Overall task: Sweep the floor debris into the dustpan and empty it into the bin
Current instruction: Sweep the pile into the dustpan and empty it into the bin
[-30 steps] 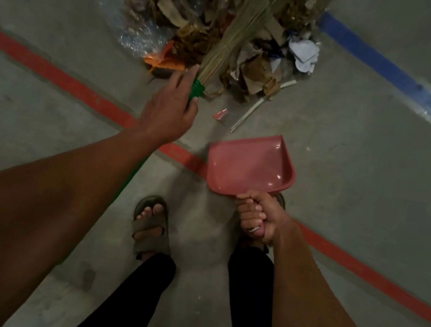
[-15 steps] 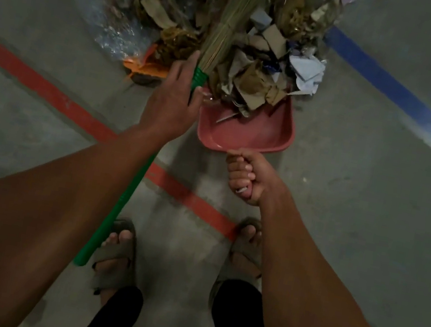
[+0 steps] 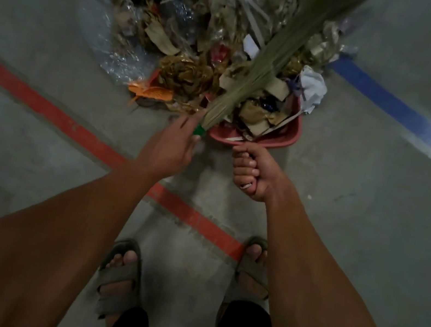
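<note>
— What do the hands have hold of?
— The left hand [image 3: 166, 151] grips the broom [image 3: 269, 66] at its green neck, bristles slanting over the debris pile [image 3: 192, 29]. The right hand [image 3: 253, 173] is curled tight round the handle of the pink dustpan [image 3: 289, 136].
— And where is the pan?
— On the floor, pushed into the pile's near edge, already full of cardboard scraps and crumpled paper.
— Anything in the way?
— The bristles hide the pan's left part. Clear plastic wrap [image 3: 107, 37] spreads out to the left, a red floor line [image 3: 53, 114] runs under the arms, and a blue line [image 3: 407, 116] lies to the right.
</note>
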Available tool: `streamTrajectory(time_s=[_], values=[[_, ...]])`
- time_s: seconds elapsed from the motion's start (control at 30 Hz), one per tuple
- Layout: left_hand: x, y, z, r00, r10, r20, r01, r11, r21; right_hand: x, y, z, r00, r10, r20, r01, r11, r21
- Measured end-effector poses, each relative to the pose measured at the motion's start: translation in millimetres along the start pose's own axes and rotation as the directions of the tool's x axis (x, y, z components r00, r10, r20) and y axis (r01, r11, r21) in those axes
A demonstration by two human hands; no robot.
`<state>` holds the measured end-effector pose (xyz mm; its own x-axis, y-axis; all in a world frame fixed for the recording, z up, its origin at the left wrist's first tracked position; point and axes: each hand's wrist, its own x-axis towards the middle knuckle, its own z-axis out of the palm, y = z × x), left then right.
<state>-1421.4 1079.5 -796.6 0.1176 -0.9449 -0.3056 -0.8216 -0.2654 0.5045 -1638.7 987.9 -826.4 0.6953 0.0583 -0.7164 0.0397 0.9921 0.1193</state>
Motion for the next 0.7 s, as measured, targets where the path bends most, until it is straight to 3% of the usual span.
streamTrajectory(time_s=[0.17, 0.33, 0.53, 0.7], values=[[-16, 7, -11, 0.997, 0.003, -0.083, -0.004, 1.000, -0.006, -4, 11, -3, 1.000, -0.018, 0.007, 0.018, 0.999, 0.031], [25, 16, -8, 0.990, 0.036, -0.135, -0.027, 0.997, 0.072, -3, 11, -9, 1.000, -0.017, 0.014, 0.016, 0.999, 0.034], [44, 6, 5, 0.999, 0.017, 0.038, -0.019, 0.999, 0.046, -7, 9, -5, 0.999, -0.040, -0.014, 0.040, 0.999, 0.017], [-11, 5, -6, 0.999, -0.007, 0.036, 0.006, 0.999, 0.036, -15, 30, 5, 0.998, -0.063, -0.022, 0.064, 0.998, 0.030]])
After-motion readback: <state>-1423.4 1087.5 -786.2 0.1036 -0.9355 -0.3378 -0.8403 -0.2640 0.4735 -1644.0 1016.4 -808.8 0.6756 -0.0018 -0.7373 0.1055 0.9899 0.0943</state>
